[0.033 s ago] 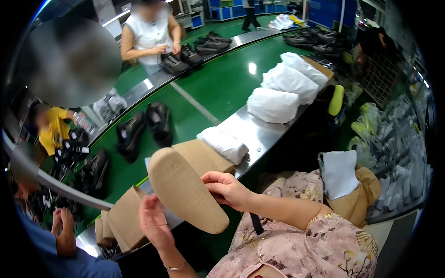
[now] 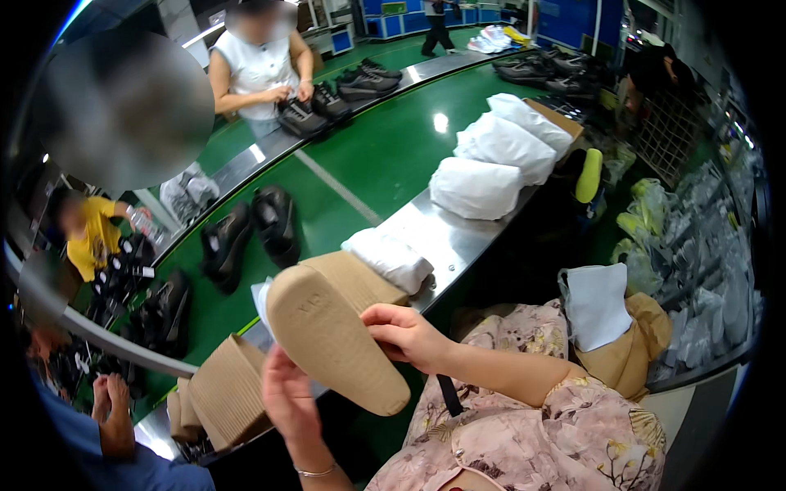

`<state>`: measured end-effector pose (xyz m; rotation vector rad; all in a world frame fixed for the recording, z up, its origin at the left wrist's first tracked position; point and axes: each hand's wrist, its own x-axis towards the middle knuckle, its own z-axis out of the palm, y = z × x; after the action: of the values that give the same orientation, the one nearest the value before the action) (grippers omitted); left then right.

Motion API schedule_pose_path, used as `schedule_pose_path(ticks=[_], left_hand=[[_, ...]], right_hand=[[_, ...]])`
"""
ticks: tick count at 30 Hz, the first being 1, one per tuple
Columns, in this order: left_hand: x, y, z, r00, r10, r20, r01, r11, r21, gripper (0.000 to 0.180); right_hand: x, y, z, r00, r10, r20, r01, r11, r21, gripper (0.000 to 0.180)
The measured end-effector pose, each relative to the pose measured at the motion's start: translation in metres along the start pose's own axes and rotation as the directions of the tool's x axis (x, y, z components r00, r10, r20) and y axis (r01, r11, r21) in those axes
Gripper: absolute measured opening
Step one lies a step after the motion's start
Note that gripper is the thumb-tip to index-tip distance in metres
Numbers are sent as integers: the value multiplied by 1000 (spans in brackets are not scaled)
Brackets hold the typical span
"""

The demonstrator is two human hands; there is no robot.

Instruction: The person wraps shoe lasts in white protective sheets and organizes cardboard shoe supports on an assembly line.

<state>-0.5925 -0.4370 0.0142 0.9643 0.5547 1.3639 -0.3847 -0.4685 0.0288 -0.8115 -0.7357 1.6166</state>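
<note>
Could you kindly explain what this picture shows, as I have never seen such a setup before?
There is no machine here: these are a person's bare hands, seen from above through a wide fisheye camera worn on the head, which bends straight edges. The right hand holds a beige sole-shaped piece by its right edge; the left hand is at the opposite edge, its grip unclear. Beyond, dark shoes stand on a green surface, and white wrapped bundles lie along its metal border.

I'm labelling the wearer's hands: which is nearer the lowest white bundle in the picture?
Right. The right hand, at the tan sole, shows just below the white bundle; the left hand shows farther down and left.
</note>
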Motion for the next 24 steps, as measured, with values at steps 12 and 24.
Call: schedule_pose_path(ticks=[12, 24], left_hand=[[-18, -165, 200, 650, -626, 430, 732, 667, -136, 32], [-20, -281, 227, 410, -843, 347, 910, 401, -102, 38]], right_hand=[[-143, -12, -168, 622, -377, -686, 297, 924, -239, 16], [-312, 121, -521, -36, -595, -803, -547, 684, -482, 48]])
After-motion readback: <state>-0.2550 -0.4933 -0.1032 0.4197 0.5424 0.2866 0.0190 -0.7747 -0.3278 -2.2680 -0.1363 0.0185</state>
